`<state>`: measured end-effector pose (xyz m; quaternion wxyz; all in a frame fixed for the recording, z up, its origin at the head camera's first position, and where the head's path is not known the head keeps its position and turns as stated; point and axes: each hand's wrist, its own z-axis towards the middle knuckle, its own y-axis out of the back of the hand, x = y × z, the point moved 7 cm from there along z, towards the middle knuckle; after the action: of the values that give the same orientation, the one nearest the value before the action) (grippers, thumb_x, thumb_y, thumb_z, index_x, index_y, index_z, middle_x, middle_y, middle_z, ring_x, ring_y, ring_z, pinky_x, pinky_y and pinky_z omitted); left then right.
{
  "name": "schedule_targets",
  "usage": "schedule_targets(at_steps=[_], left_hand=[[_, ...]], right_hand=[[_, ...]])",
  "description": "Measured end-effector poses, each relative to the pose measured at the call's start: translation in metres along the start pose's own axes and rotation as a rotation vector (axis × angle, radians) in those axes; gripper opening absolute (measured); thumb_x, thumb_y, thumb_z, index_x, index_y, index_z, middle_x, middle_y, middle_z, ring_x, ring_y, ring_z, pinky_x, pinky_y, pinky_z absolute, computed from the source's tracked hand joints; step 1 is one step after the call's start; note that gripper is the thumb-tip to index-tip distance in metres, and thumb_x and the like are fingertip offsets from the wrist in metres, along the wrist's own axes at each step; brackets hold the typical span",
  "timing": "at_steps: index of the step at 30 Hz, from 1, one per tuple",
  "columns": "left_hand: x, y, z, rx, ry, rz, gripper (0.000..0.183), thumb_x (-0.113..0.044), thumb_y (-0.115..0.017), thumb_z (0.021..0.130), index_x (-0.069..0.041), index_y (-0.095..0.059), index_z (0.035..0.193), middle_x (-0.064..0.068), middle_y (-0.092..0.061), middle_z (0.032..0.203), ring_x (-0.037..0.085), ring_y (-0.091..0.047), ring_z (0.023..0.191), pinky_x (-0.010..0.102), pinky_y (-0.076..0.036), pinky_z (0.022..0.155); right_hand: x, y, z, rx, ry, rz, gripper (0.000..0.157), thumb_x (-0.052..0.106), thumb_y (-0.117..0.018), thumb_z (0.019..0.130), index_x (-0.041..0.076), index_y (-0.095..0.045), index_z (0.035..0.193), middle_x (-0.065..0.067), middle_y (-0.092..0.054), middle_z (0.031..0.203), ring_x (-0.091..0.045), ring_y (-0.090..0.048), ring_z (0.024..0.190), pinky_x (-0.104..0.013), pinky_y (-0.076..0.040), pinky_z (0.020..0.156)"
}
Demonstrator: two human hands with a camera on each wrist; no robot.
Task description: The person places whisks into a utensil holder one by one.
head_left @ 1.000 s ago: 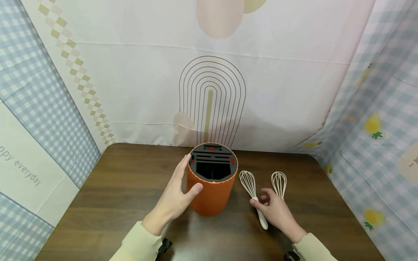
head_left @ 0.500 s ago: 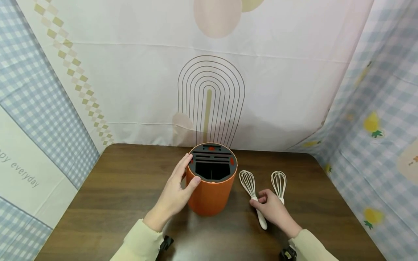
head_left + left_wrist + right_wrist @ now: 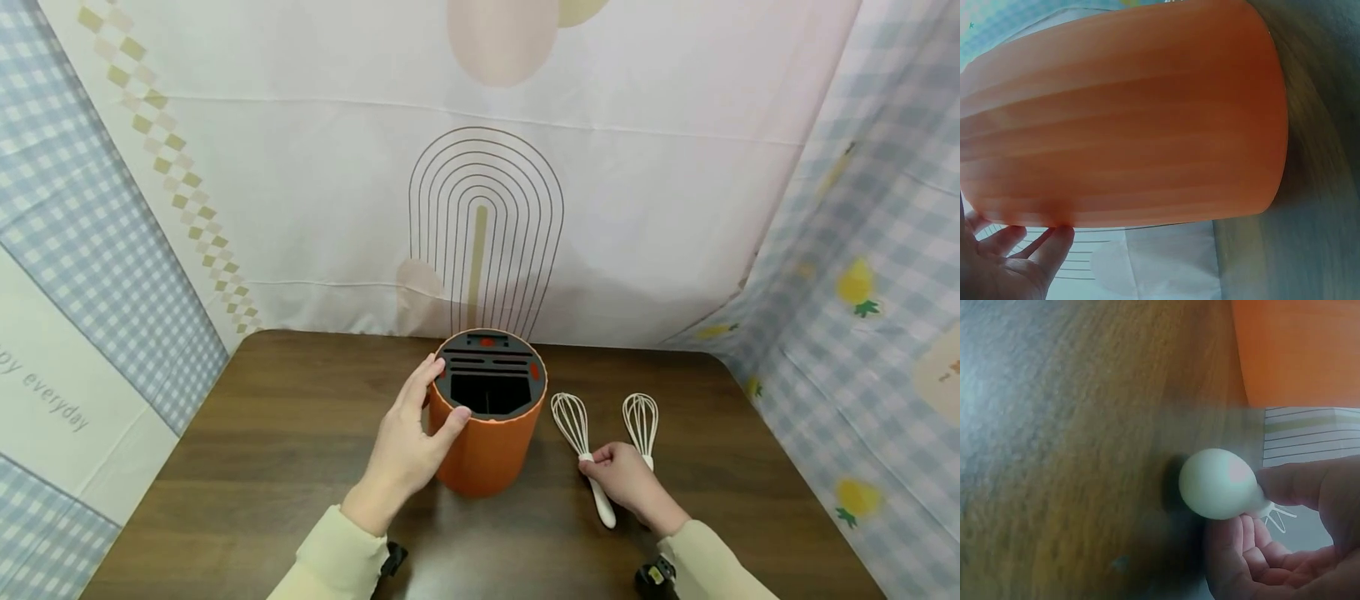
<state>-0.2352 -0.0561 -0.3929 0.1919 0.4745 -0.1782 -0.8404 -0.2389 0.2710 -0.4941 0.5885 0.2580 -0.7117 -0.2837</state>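
The right hand (image 3: 626,477), looser a moment ago, now pinches the left whisk (image 3: 603,507) by its handle, seemingly securing it; the right whisk (image 3: 641,425) leaves little room rightward. The left hand (image 3: 405,442), spread, touches the orange holder (image 3: 491,458) left of both; table (image 3: 300,417) stretches leftward and to its far edge.

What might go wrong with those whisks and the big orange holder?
The right hand pinches the held whisk by its handle, so it might slip or swing. That hand is close beside the other whisk and could bump it. The left hand rests against the orange utensil holder's left side; pushing too hard might slide or tip it.
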Motion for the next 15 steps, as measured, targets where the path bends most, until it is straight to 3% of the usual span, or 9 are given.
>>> schedule_targets(at_steps=[15], left_hand=[[-0.0029,0.0005,-0.0021,0.001,0.04,-0.009,0.067,-0.052,-0.062,0.09,-0.029,-0.036,0.147,-0.013,-0.029,0.154,0.011,-0.043,0.131,0.034,-0.042,0.102]], right_hand=[[-0.0026,0.0011,0.0003,0.027,-0.028,0.017,0.019,0.02,-0.07,0.087,0.003,-0.067,0.079,-0.003,-0.061,0.076,-0.017,-0.054,0.068,-0.03,-0.045,0.061]])
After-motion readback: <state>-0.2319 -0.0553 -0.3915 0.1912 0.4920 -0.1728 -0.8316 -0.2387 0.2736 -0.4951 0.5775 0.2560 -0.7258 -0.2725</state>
